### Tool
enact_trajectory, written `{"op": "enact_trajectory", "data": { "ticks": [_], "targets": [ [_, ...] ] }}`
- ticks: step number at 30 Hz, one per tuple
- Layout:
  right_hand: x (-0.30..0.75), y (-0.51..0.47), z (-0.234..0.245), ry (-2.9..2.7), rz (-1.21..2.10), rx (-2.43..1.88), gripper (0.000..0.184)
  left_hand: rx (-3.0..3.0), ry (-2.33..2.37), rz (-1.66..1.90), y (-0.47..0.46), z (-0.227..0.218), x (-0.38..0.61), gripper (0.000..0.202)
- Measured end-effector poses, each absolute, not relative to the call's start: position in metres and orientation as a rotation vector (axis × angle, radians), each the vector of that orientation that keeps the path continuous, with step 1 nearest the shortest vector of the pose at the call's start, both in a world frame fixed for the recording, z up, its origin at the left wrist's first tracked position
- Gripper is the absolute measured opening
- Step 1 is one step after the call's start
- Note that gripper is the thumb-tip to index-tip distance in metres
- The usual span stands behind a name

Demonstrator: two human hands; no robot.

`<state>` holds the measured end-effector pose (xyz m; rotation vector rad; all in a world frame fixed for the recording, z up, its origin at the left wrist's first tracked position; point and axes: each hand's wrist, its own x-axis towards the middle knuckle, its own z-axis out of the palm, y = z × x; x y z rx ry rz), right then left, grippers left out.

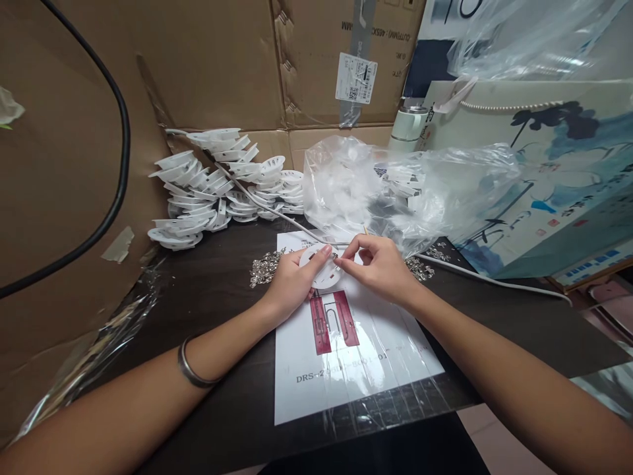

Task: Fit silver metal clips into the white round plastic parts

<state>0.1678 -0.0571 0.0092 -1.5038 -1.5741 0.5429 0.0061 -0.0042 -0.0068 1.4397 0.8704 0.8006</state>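
Note:
Between my hands is a round white plastic disc (324,274) with small slots, held above a printed sheet (356,369) taped to the dark table. My left hand (291,280) grips the disc by its left side, thumb on top. At the disc's upper right edge, the thumb and index finger of my right hand (378,264) pinch a small metal clip (335,257), partly hidden by the fingertips. One pile of small metal clips (266,267) lies beside my left hand, and another pile (419,268) is just beyond my right hand.
Stacked white discs (198,191) stand at the back left. A clear plastic bag (346,185) holding more white parts lies behind my hands. A grey cable (277,214) crosses the table. Cardboard walls (212,66), a pale bottle (408,128) and a paper bag (539,178) surround the area.

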Motion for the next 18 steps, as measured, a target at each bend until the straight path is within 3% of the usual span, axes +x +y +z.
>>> {"op": "enact_trajectory", "data": {
  "ticks": [11, 18],
  "targets": [
    [0.1643, -0.0567, 0.0097, -1.569, 0.544, -1.526, 0.017, 1.515, 0.854, 0.805, -0.0046, -0.0057, 0.0056, 0.041],
    [0.1665, -0.0563, 0.0150, -1.551, 0.740, -1.558, 0.018, 1.605, 0.861, 0.782, -0.0048, -0.0056, 0.0062, 0.042]
  ]
}}
